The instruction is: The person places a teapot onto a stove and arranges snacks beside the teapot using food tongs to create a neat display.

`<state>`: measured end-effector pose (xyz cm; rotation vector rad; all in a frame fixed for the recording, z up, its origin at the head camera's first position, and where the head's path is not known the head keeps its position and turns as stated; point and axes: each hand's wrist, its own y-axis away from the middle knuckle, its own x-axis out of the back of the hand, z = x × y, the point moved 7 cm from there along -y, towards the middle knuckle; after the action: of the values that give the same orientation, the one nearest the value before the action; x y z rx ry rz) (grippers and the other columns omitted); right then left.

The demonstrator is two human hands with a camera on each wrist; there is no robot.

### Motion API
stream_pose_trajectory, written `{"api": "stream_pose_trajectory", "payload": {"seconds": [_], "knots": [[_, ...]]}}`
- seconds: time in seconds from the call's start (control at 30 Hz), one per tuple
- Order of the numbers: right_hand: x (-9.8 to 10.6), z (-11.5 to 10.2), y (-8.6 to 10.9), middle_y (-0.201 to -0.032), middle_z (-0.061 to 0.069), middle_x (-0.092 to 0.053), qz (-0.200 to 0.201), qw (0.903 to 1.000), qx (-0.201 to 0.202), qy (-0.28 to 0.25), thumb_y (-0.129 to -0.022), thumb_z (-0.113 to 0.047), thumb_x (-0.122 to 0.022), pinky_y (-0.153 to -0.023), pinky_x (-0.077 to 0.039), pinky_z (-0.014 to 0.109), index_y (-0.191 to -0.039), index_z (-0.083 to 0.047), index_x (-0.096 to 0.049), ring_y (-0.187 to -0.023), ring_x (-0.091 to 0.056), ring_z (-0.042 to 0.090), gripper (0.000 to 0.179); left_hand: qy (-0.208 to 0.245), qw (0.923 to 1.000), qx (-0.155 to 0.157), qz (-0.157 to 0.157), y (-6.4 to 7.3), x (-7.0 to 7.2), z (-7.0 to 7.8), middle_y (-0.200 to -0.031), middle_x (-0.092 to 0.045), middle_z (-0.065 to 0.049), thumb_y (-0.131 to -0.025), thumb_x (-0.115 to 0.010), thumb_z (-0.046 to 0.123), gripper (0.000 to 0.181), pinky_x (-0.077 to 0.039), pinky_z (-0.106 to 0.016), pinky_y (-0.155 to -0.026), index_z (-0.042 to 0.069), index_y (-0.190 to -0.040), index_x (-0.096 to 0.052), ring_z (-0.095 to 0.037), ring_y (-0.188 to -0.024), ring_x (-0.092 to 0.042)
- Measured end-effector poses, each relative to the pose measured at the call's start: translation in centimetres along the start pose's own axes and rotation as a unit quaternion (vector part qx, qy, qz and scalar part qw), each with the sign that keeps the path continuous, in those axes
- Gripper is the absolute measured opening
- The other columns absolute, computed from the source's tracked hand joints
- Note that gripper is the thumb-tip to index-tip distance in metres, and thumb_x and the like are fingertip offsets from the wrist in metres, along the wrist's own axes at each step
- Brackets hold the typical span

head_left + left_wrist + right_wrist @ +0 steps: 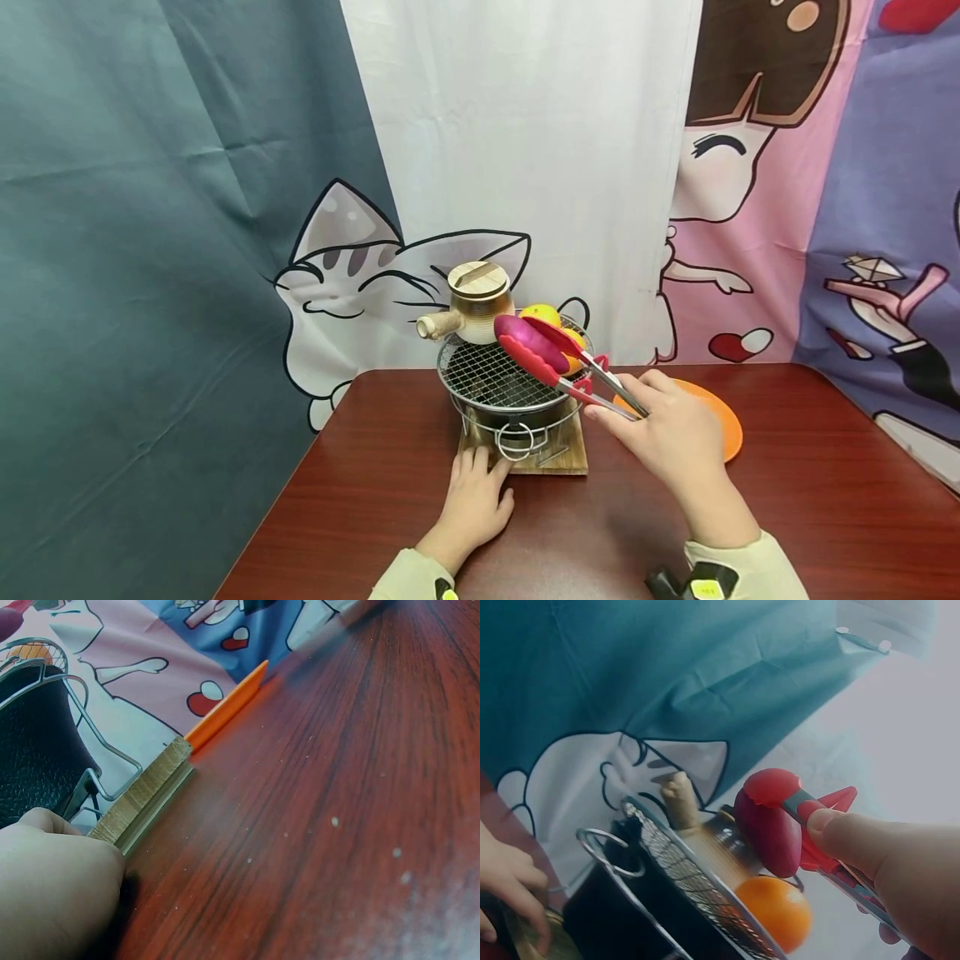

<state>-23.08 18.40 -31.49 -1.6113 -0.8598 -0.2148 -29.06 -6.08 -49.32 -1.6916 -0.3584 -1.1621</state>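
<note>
My right hand [678, 433] grips metal tongs [611, 385] with red scalloped heads. Between those heads is a smooth, oval purple sweet potato [531, 342], held above the right side of a round wire grill [498, 379]. On the grill's back right sit a yellow round fruit [542, 314] and an orange [774, 913], the latter partly hidden by the tongs in the head view. A clay teapot [480, 312] with a wooden lid and side handle stands at the grill's back left. My left hand [476, 504] rests its extended fingers at the front left of the wooden board [573, 450] under the stove.
An orange plate [712, 408] lies right of the grill, partly behind my right hand. Wire rings and legs [515, 442] stick out at the stove's front. The reddish-brown table [352, 492] ends at a cartoon-printed cloth backdrop [540, 150].
</note>
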Motion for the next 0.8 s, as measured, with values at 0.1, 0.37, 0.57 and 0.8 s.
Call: {"api": "stream_pose_trajectory", "payload": {"seconds": [0.1,0.37,0.57,0.8], "knots": [[-0.6,-0.4,0.1,-0.079,-0.009,-0.051,-0.01,0.9999,-0.003,0.001,-0.07,-0.058,-0.082,-0.049,-0.033,0.03,-0.103,-0.028,-0.076,-0.061,-0.049,0.012,0.045,0.001,1.0,-0.002,0.002,0.0,0.0,0.0,-0.113,-0.051,-0.011,-0.079,-0.072,0.031,0.046,-0.037,-0.054,-0.101,0.022,-0.124,-0.065,-0.034,-0.112,-0.046],[-2.5,-1.3,0.4,-0.077,-0.009,-0.048,-0.035,0.9993,0.001,0.013,-0.071,-0.061,-0.08,-0.046,-0.031,0.03,-0.1,-0.027,-0.076,-0.057,-0.046,0.013,0.046,0.0,0.9999,-0.007,0.011,0.1,-0.1,0.0,-0.112,-0.051,-0.011,-0.078,-0.073,0.031,0.047,-0.038,-0.054,-0.099,0.022,-0.123,-0.065,-0.034,-0.111,-0.046],[-3.5,-1.6,0.6,-0.077,-0.009,-0.046,-0.043,0.999,0.005,0.012,-0.069,-0.062,-0.081,-0.045,-0.03,0.031,-0.099,-0.026,-0.076,-0.056,-0.044,0.012,0.047,0.003,0.9999,-0.005,0.012,0.0,0.0,0.1,-0.111,-0.051,-0.011,-0.078,-0.073,0.03,0.046,-0.038,-0.053,-0.097,0.021,-0.122,-0.066,-0.034,-0.11,-0.047],[-4.2,-1.8,0.8,-0.075,-0.008,-0.044,-0.041,0.999,0.014,0.0,-0.068,-0.062,-0.082,-0.045,-0.029,0.03,-0.095,-0.024,-0.075,-0.055,-0.041,0.012,0.047,0.001,0.9999,-0.006,0.014,0.0,0.1,0.1,-0.11,-0.051,-0.011,-0.077,-0.073,0.031,0.047,-0.038,-0.052,-0.096,0.022,-0.122,-0.066,-0.034,-0.109,-0.047]]}}
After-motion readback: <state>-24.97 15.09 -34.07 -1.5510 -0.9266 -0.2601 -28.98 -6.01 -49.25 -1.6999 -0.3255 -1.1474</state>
